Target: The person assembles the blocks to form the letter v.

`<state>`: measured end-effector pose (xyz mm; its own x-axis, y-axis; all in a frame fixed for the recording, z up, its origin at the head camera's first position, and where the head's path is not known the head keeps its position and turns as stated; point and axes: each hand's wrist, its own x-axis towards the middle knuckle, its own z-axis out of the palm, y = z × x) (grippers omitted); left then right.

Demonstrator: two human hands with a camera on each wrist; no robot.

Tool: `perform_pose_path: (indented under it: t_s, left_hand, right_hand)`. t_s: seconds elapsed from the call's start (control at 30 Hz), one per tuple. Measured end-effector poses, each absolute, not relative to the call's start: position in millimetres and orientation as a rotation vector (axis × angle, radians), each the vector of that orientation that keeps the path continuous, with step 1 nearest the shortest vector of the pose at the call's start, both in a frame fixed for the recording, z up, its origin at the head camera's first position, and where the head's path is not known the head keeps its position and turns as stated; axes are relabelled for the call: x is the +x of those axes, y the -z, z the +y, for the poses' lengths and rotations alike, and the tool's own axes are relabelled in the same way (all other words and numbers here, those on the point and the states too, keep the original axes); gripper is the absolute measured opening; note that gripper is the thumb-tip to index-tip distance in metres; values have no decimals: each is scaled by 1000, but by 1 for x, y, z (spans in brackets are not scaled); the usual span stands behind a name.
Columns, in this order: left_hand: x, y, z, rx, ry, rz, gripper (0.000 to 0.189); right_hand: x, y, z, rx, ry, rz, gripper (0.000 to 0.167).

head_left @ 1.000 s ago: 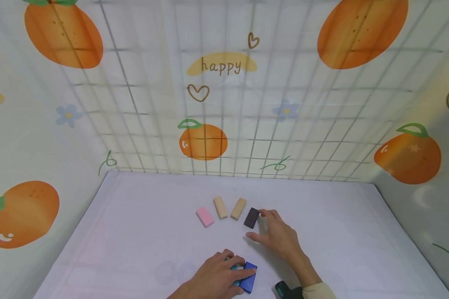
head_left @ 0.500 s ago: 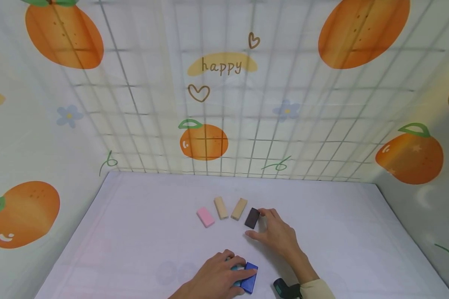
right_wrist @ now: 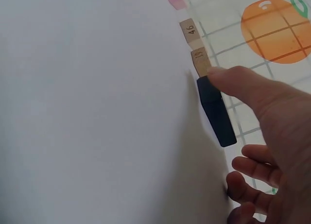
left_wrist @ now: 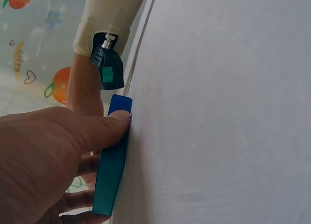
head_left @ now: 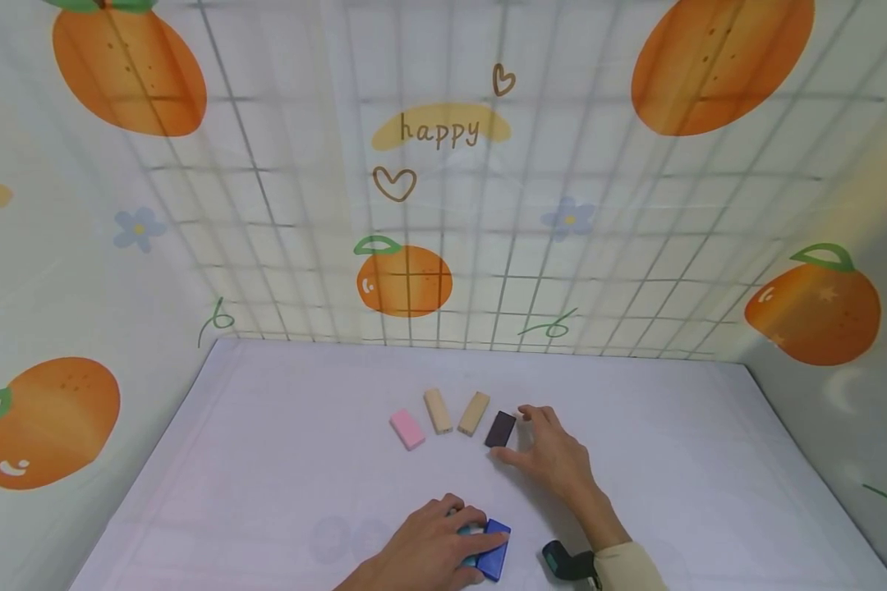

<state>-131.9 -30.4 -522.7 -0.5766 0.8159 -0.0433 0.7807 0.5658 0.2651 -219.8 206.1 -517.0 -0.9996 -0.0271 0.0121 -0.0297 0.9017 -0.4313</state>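
Observation:
Near the front edge, my left hand (head_left: 432, 546) holds a blue block (head_left: 497, 550) and a teal block (left_wrist: 111, 178) side by side, thumb on one side and fingers on the other in the left wrist view. Further back, my right hand (head_left: 554, 460) spreads around a black rectangular block (head_left: 500, 429). Its thumb is right at the block's near end, while the other fingers are bent and stand apart from it. Left of the black block lie two light wooden blocks, one upright-leaning (head_left: 438, 411) and one slanting right (head_left: 474, 414), then a pink block (head_left: 407, 429).
The blocks fan out in an arc on the white tabletop (head_left: 266, 460). A curtain printed with oranges (head_left: 404, 281) rises behind it and at both sides. A dark wrist camera (head_left: 567, 562) sits below the right sleeve (head_left: 628, 566).
My right thumb has come up to the near end of the black block, and the fingertips have drawn away from its far right side. The left hand has stayed in place.

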Motion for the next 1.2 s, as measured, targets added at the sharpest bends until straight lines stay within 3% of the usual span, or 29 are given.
perform_pose_path:
  t_s: [0.33,0.6,1.2]
  left_hand:
    - [-132,524,-31,1362,-347,2627,56]
    - [-132,524,-32,1392,-341,2646,55]
    - [-132,522,-31,1342,-315,2622,57]
  right_hand:
    - [-226,520,205,128,-675,-3048,86]
    - [-227,520,200,142,-624,-3044,72]
    - [-223,513,202,140,-626,-3066,71]
